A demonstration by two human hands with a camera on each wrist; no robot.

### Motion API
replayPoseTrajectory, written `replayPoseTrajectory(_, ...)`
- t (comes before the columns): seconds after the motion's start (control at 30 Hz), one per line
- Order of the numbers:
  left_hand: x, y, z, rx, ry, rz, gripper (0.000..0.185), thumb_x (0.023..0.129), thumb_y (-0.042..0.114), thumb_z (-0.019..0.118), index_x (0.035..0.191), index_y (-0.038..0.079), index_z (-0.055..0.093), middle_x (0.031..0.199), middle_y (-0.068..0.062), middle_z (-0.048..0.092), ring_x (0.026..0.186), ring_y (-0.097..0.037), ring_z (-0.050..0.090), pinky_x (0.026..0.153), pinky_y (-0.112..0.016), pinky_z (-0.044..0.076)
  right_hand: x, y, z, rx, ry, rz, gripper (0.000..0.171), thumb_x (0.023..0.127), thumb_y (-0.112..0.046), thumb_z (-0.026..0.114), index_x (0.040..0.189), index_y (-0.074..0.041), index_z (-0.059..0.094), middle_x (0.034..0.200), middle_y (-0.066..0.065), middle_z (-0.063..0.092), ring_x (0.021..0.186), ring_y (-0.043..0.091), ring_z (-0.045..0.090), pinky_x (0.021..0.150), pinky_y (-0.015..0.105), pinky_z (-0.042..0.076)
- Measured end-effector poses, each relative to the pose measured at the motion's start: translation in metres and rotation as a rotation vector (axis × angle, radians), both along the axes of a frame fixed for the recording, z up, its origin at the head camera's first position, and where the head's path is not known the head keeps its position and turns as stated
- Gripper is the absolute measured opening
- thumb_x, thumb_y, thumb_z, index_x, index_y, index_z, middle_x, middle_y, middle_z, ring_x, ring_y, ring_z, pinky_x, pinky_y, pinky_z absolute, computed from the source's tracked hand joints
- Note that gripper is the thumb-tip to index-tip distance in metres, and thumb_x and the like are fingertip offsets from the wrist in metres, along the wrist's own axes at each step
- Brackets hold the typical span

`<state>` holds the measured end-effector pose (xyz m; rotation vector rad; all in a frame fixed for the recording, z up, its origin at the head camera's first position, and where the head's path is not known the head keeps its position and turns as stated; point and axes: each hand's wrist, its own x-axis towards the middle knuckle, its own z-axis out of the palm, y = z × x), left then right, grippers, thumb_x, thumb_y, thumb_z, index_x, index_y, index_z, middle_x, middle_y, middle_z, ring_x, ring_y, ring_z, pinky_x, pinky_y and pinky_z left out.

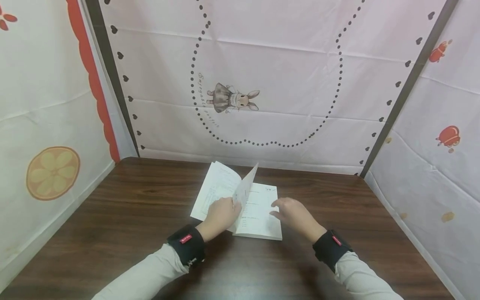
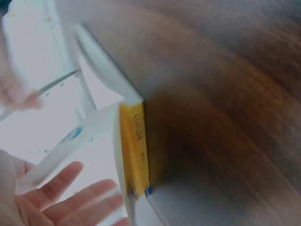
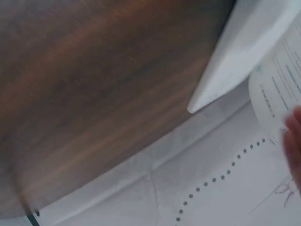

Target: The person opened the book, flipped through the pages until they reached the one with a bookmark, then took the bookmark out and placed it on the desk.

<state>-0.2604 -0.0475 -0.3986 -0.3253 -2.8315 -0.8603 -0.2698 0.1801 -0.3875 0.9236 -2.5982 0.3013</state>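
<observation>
White pages of an open book [image 1: 258,208] lie on the dark wooden table [image 1: 112,216], just ahead of both hands. The left hand [image 1: 221,214] rests on the left-hand side and pinches a single leaf [image 1: 245,189], which stands upright between the two hands. The right hand [image 1: 294,214] hovers over the right-hand page, fingers loosely spread and gripping nothing, a little apart from the left. From the left wrist view, blurred, the book's yellow spine [image 2: 134,146] shows against the table, beside outstretched fingers [image 2: 70,193]
</observation>
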Motion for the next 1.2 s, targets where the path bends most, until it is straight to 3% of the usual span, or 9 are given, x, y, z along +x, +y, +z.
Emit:
replayPoseTrajectory(0.17, -0.001, -0.015, 0.010, 0.224, -0.007, 0.035, 0.038, 0.096, 0.019, 0.045, 0.059, 0.010, 0.043, 0.049, 0.003, 0.037, 0.041, -0.008, 0.034, 0.040, -0.019, 0.026, 0.003, 0.002, -0.013, 0.092, -0.244, -0.054, 0.019, 0.082, -0.014, 0.072, 0.098, -0.004, 0.070, 0.092, 0.006, 0.072, 0.087, 0.018, 0.068, 0.079, 0.033, 0.055)
replayPoseTrajectory(0.3, 0.001, -0.023, 0.012, 0.260, 0.076, 0.054, 0.033, 0.091, 0.015, 0.053, 0.060, 0.009, 0.043, 0.052, 0.002, 0.035, 0.045, -0.009, 0.033, 0.042, -0.019, 0.026, 0.008, 0.005, -0.019, 0.149, -0.361, -0.008, 0.032, 0.081, -0.022, 0.074, 0.105, -0.002, 0.068, 0.097, 0.007, 0.071, 0.083, 0.016, 0.065, 0.078, 0.033, 0.054)
replayPoseTrajectory(0.47, 0.005, -0.033, 0.008, 0.107, 0.260, 0.030, 0.013, 0.081, 0.007, 0.063, 0.074, -0.003, 0.061, 0.068, -0.006, 0.049, 0.066, -0.018, 0.044, 0.056, -0.023, 0.037, 0.013, 0.003, -0.021, 0.199, -0.378, -0.002, 0.059, 0.077, -0.036, 0.076, 0.120, 0.002, 0.062, 0.115, 0.015, 0.067, 0.096, 0.021, 0.067, 0.083, 0.037, 0.053)
replayPoseTrajectory(0.6, 0.005, -0.042, 0.002, -0.031, 0.407, 0.005, 0.009, 0.074, -0.001, 0.068, 0.078, -0.005, 0.062, 0.090, -0.017, 0.053, 0.099, -0.033, 0.050, 0.088, -0.041, 0.047, 0.016, 0.001, -0.024, 0.193, -0.379, -0.022, 0.060, 0.076, -0.034, 0.077, 0.121, 0.003, 0.060, 0.119, 0.016, 0.065, 0.102, 0.025, 0.066, 0.087, 0.039, 0.052)
replayPoseTrajectory(0.7, 0.005, -0.047, -0.004, -0.097, 0.469, 0.008, 0.016, 0.069, -0.007, 0.068, 0.078, -0.001, 0.057, 0.109, -0.026, 0.053, 0.124, -0.046, 0.038, 0.102, -0.062, 0.034, 0.016, -0.001, -0.028, 0.206, -0.386, -0.036, 0.057, 0.078, -0.029, 0.075, 0.122, 0.003, 0.059, 0.120, 0.016, 0.064, 0.108, 0.027, 0.063, 0.092, 0.041, 0.050)
replayPoseTrajectory(0.87, 0.005, -0.050, -0.016, -0.261, 0.448, 0.025, 0.045, 0.072, -0.007, 0.068, 0.114, 0.007, 0.062, 0.147, -0.026, 0.030, 0.140, -0.052, 0.004, 0.103, -0.075, 0.009, 0.014, 0.000, -0.033, 0.220, -0.389, -0.049, 0.053, 0.079, -0.027, 0.075, 0.122, 0.001, 0.060, 0.118, 0.014, 0.066, 0.104, 0.024, 0.065, 0.090, 0.039, 0.051)
replayPoseTrajectory(0.97, 0.005, -0.049, -0.021, -0.381, 0.465, -0.059, 0.061, 0.074, -0.009, 0.065, 0.127, 0.020, 0.059, 0.152, -0.021, 0.025, 0.141, -0.051, 0.007, 0.105, -0.073, 0.009, 0.011, 0.001, -0.033, 0.213, -0.398, -0.039, 0.050, 0.078, -0.027, 0.076, 0.119, -0.002, 0.063, 0.114, 0.011, 0.069, 0.095, 0.019, 0.067, 0.084, 0.035, 0.053)
replayPoseTrajectory(1.07, 0.006, -0.045, -0.025, -0.495, 0.486, -0.275, 0.061, 0.078, -0.006, 0.064, 0.130, 0.024, 0.056, 0.151, -0.017, 0.032, 0.140, -0.047, 0.019, 0.108, -0.065, 0.020, 0.009, 0.003, -0.031, 0.192, -0.411, -0.022, 0.045, 0.076, -0.026, 0.077, 0.114, -0.003, 0.066, 0.104, 0.009, 0.072, 0.080, 0.012, 0.065, 0.075, 0.031, 0.054)
replayPoseTrajectory(1.2, 0.011, -0.039, -0.027, -0.620, 0.364, -0.525, 0.050, 0.084, 0.006, 0.062, 0.131, 0.021, 0.056, 0.146, -0.010, 0.043, 0.138, -0.034, 0.034, 0.109, -0.052, 0.031, 0.006, 0.004, -0.027, 0.172, -0.421, 0.005, 0.045, 0.075, -0.025, 0.078, 0.113, -0.003, 0.067, 0.097, 0.006, 0.072, 0.074, 0.008, 0.059, 0.072, 0.030, 0.053)
